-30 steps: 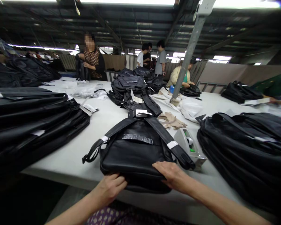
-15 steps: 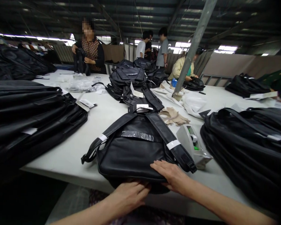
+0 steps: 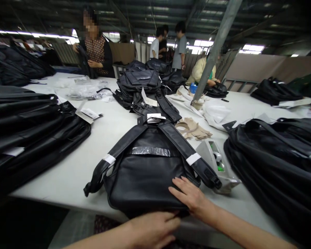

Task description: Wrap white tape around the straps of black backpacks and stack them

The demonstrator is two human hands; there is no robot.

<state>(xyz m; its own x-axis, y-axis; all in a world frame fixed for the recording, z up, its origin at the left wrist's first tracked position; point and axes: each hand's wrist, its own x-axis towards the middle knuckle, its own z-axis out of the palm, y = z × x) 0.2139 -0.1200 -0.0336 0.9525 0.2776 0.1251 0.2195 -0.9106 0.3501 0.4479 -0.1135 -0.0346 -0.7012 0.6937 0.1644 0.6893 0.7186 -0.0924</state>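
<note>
A black leather-look backpack point(image 3: 147, 180) lies on the white table with its strap side up and its bottom at the near edge. White bands wrap its shoulder straps, and shiny clear film covers a strip across its back. My right hand point(image 3: 194, 199) rests on the backpack's lower right corner, fingers spread and flat. At the bottom edge, just below the bag, is my left hand point(image 3: 155, 228), slightly blurred. Its fingers stretch to the right, somewhat apart, with nothing visible in them; whether they touch the underside is hidden.
Stacks of black backpacks flank me, one left point(image 3: 36, 138) and one right point(image 3: 272, 166). A tape dispenser point(image 3: 217, 166) stands right of the bag. Beyond lie more backpacks point(image 3: 140, 81), brown paper point(image 3: 194, 128) and clear plastic bags point(image 3: 85, 90). A slanted post point(image 3: 212, 55) rises behind; several people stand farther back.
My left hand has moved right and down along the backpack's bottom edge, its fingers now less hidden by the bag. My right hand stays on the corner. The view has shifted slightly.
</note>
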